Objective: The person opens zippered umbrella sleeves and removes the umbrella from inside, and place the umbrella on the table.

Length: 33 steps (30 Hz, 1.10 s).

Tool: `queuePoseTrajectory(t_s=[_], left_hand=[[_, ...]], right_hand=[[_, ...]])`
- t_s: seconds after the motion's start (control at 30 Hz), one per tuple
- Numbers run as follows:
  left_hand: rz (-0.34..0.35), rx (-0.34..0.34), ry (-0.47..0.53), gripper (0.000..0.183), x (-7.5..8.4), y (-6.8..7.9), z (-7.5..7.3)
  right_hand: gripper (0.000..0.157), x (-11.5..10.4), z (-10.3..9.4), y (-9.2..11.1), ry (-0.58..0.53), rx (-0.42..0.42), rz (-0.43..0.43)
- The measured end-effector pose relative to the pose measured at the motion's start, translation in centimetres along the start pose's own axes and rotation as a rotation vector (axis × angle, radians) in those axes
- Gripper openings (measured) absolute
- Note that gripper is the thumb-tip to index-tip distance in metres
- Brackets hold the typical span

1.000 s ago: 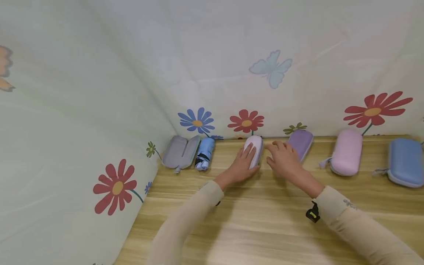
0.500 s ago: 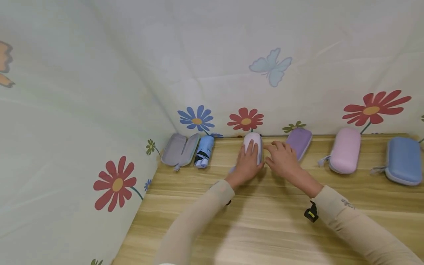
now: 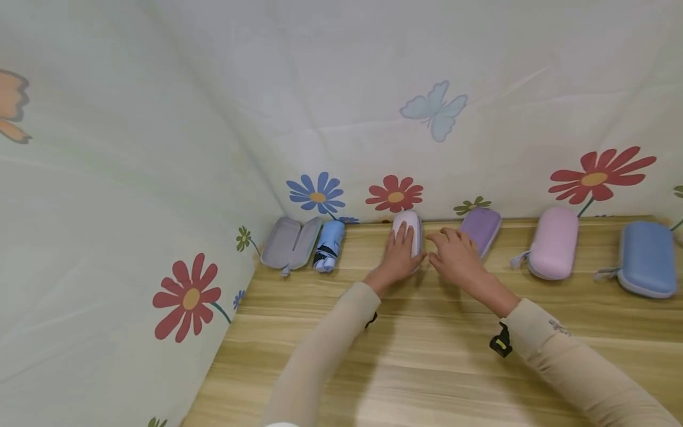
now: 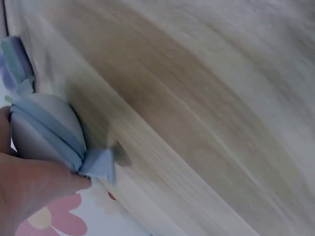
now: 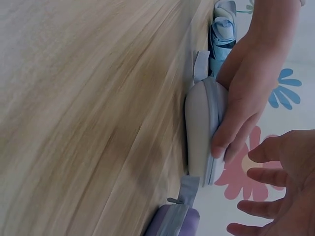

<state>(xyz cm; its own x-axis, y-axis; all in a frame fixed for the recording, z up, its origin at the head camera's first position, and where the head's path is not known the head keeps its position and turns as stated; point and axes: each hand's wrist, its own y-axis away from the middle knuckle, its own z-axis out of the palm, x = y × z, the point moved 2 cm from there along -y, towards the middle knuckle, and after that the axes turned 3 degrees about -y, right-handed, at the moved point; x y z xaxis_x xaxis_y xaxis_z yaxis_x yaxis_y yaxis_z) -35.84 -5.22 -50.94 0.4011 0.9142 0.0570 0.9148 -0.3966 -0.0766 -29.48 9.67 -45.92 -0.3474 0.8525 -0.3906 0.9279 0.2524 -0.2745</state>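
Left hand (image 3: 397,258) gripping white case (image 3: 409,232), fingers curling over its top. Right hand (image 3: 453,258) hovering just right of case, fingers spread, holding nothing. Case lying against back wall (image 3: 373,89), looking light, rigid-shelled, smooth; zip tab (image 4: 98,164) offering pinch point.

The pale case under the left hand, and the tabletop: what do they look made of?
The pale case looks like a semi-rigid shell with a smooth matte covering, perhaps fabric or faux leather; a zip band runs round its edge, with a woven ribbon tab. The tabletop shows light wood grain with a soft sheen, probably laminate or veneer. The left hand grips the case.
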Motion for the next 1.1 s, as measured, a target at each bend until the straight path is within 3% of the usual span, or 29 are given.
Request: queuePoseTrajectory(t_s=[0.17,0.4,0.53,0.7,0.8,0.87,1.03,1.1], left_hand=[[-0.042,0.023,0.289,0.084,-0.8,-0.3,-0.3],[-0.139,0.136,0.652,0.075,-2.3,0.3,-1.9],[-0.215,0.210,0.773,0.067,-3.7,0.7,-2.7],[-0.248,0.238,0.767,0.058,-5.8,0.9,-2.6],[-0.234,0.239,0.657,0.053,-6.9,1.4,-2.4],[-0.200,0.231,0.497,0.051,-7.4,1.8,-2.3],[0.004,0.124,-0.235,0.043,-7.9,2.4,-2.2],[0.088,0.049,-0.438,0.039,-8.1,2.5,-1.9]], right_hand=[[0.042,0.5,-0.3,0.0,-0.003,-0.013,0.001],[0.047,0.4,-0.8,-0.1,0.002,-0.045,0.019],[0.048,0.4,-1.0,0.1,0.001,-0.054,0.032],[0.048,0.5,-0.9,0.1,-0.002,-0.055,0.035],[0.048,0.5,-0.8,0.1,-0.003,-0.059,0.038],[0.047,0.5,-0.8,0.1,-0.005,-0.060,0.040],[0.047,0.4,-0.9,0.1,-0.005,-0.064,0.040],[0.047,0.3,-0.9,0.2,-0.005,-0.065,0.042]])
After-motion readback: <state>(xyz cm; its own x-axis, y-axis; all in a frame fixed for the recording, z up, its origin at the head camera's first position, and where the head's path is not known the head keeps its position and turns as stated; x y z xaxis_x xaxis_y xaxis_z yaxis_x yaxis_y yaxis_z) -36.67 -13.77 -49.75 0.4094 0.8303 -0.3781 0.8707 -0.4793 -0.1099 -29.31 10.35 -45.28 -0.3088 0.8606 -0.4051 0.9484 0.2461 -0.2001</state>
